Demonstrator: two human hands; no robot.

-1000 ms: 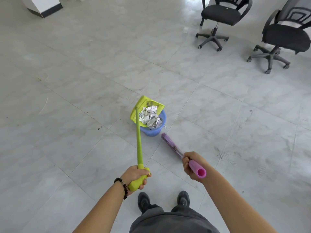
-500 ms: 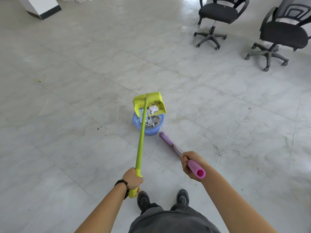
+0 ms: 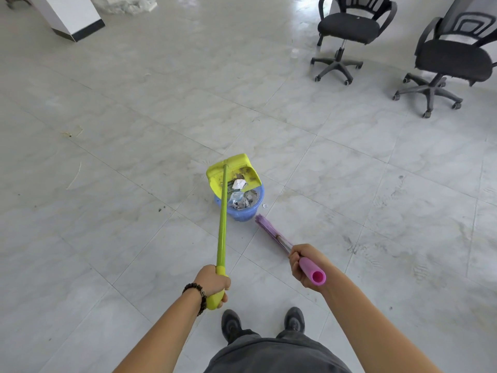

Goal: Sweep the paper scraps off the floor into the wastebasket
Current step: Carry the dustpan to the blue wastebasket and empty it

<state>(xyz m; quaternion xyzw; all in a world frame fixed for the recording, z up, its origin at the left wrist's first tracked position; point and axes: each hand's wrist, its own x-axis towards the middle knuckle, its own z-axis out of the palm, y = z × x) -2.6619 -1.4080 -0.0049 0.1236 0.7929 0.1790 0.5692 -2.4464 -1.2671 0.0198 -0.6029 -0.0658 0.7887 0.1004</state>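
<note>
Green dustpan [image 3: 236, 165], one, hung tilted over one blue wastebasket [image 3: 242, 214] holding scraps [image 3: 243, 199]; one scrap [image 3: 265, 205] lay just beside it. Left hand [image 3: 212, 282] clenched the dustpan's handle [image 3: 222, 224], right hand [image 3: 302, 265] clenched one purple broom [image 3: 271, 232]. Two chairs [image 3: 347, 28] stood beyond.

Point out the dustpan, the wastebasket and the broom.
dustpan [image 3: 215, 179]: head view, on the pan's yellow wall left of its handle.
wastebasket [image 3: 243, 214]: head view, on its blue front wall.
broom [image 3: 269, 230]: head view, on the purple bristles.

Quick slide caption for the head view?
Left hand holds green dustpan tilted over blue wastebasket of paper scraps; right hand grips purple broom.
</note>
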